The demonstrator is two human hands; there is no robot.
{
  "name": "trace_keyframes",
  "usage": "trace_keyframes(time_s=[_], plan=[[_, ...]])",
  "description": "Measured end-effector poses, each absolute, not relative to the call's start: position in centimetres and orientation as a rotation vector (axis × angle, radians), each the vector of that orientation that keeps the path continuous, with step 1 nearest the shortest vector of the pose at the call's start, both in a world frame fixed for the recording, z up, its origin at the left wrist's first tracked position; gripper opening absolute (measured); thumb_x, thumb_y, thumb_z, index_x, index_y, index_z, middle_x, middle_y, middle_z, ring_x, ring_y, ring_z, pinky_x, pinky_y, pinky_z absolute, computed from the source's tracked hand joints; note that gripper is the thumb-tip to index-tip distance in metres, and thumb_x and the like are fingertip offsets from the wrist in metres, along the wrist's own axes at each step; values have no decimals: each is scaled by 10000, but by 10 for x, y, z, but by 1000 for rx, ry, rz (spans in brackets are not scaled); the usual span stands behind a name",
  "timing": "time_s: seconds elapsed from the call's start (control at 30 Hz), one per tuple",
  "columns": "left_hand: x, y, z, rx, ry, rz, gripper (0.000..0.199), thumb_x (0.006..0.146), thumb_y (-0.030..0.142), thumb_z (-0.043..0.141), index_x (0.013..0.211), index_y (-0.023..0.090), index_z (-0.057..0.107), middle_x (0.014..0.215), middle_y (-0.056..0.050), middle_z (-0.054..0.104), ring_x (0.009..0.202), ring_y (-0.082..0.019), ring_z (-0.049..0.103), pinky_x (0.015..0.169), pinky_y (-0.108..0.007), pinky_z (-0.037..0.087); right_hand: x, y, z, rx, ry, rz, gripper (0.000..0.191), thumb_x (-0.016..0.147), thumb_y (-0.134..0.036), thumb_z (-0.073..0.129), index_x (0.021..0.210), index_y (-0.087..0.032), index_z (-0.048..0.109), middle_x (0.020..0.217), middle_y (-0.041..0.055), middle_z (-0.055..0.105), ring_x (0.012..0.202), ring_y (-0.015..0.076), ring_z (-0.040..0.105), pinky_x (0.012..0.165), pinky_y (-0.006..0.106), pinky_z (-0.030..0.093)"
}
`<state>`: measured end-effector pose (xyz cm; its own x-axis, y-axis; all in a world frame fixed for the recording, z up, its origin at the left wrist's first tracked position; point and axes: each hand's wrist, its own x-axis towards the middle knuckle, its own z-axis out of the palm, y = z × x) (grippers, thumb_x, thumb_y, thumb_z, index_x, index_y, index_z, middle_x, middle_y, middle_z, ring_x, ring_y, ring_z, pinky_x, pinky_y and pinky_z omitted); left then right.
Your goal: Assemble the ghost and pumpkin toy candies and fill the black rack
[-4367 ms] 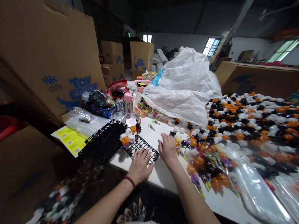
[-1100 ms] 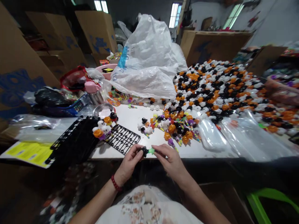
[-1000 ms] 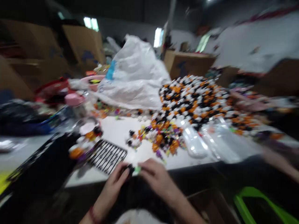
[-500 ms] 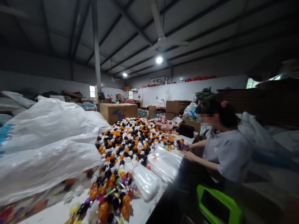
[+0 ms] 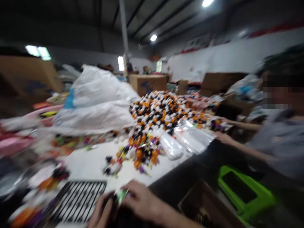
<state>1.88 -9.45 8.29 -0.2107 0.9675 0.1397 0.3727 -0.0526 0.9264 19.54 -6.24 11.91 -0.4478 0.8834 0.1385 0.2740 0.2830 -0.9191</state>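
At the bottom of the head view, my left hand [image 5: 102, 211] and my right hand [image 5: 140, 199] are close together, fingers curled inward. Between them are small blurred pieces, one a green piece [image 5: 122, 195] at my right fingertips and one a dark piece [image 5: 112, 198] by my left fingers. Their exact kind is too smeared to make out. Just left of my hands lies a black slotted rack [image 5: 79, 199] on the white table [image 5: 95, 158]. Beyond it is a small pile of orange, black, white and purple toy pieces [image 5: 140, 153].
A large heap of orange, black and white pieces [image 5: 161, 107] rises behind, beside a big white sack [image 5: 102, 101]. Clear plastic bags [image 5: 192, 137] lie at the table's right edge. A co-worker [image 5: 280, 142] sits right, near a green stool [image 5: 245, 193] and an open carton [image 5: 206, 205].
My view has swung left and down, so the heap and co-worker shift right in the picture. My two hands and the black rack have come into view.
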Motion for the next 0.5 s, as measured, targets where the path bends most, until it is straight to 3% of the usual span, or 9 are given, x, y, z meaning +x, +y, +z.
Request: trace_keyframes(time_s=[0.07,0.13,0.5], plan=[[20,-108,87,1143,1398,1154,427,895,597,495,1130,246,560,842,-14,643,743,-169,601,680,-308,507,198,-62,111,-1024,-1841,1115,268,873,-243,585,1125,-212,669,1049,43,669,988,177,612,915,306,474],[22,-110,88,1009,1241,1197,445,884,582,543,1148,223,522,783,3,610,689,-129,551,650,-258,449,200,-60,106,-982,-1808,1142,303,879,-262,576,1171,-207,636,1108,58,657,996,172,610,914,311,482],[28,-106,81,1052,1168,1221,386,924,501,532,1155,195,484,789,10,584,660,-104,483,635,-242,398,207,-59,100,-958,-1837,1102,224,899,-300,601,1100,-210,641,1018,50,655,920,176,616,816,293,502]])
